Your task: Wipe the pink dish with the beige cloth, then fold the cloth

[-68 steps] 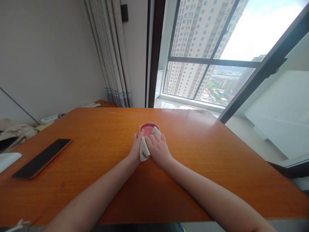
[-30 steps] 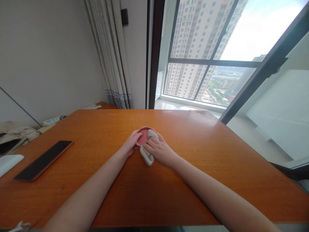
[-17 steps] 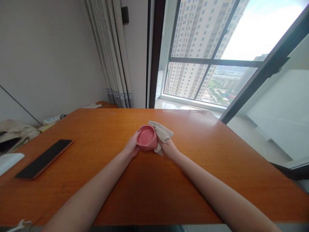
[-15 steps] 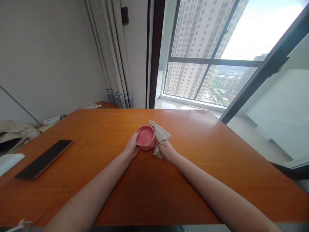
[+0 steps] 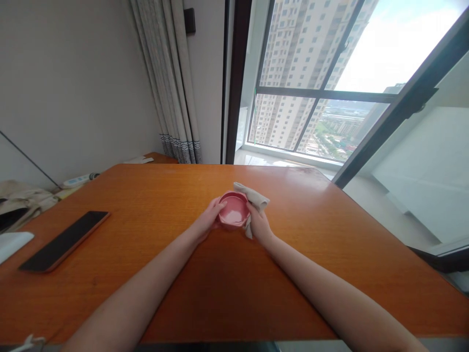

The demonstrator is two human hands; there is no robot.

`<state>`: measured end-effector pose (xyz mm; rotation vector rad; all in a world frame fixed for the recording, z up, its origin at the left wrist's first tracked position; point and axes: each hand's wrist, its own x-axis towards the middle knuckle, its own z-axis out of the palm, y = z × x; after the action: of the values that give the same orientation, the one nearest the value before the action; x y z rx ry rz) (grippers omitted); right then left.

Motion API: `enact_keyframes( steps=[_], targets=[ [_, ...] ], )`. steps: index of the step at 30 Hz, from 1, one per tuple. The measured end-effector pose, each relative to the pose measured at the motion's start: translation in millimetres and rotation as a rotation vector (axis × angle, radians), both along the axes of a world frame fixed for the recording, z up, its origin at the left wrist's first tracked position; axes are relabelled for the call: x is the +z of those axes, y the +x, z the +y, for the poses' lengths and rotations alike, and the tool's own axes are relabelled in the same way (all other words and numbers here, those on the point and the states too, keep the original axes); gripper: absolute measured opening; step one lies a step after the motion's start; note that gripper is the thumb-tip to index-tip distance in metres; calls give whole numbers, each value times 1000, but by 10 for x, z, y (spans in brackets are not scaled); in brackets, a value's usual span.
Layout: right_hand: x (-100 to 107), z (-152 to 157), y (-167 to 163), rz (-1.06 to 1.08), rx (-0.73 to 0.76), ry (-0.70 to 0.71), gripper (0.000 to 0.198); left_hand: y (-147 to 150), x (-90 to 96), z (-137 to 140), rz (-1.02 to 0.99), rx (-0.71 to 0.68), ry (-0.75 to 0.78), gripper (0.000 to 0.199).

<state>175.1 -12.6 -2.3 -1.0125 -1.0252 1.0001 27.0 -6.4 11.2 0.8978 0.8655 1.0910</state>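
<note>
A pink dish [image 5: 234, 211] with a raised, angular rim is held between my two hands over the wooden table [image 5: 164, 186]. My left hand [image 5: 210, 218] grips its left side, the thumb over the rim. On the other side, my right hand [image 5: 259, 224] is closed on a light grey cloth [image 5: 253, 195], which is pressed against the dish's right edge. Part of the cloth sticks up behind the dish and a corner hangs below my fingers. The underside of the dish and several fingertips are hidden.
A dark, flat, long object with an orange edge [image 5: 66, 242] lies on the left of the table. Beyond it are a white object [image 5: 14, 244], a beige cloth bag [image 5: 22, 200] and a power strip [image 5: 81, 180]. A curtain [image 5: 172, 83] and window [image 5: 322, 93] stand behind.
Both hands have moved a little to the right with the dish and the cloth. The dish now shows more of its shiny inside, and my left thumb reaches over its rim.
</note>
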Motion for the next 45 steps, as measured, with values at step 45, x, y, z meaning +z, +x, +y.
enact_keyframes(
  steps=[45],
  targets=[
    [-36,138,162,-120,118,46,53,-2,33,-55,45,-35,-42,54]
  ],
)
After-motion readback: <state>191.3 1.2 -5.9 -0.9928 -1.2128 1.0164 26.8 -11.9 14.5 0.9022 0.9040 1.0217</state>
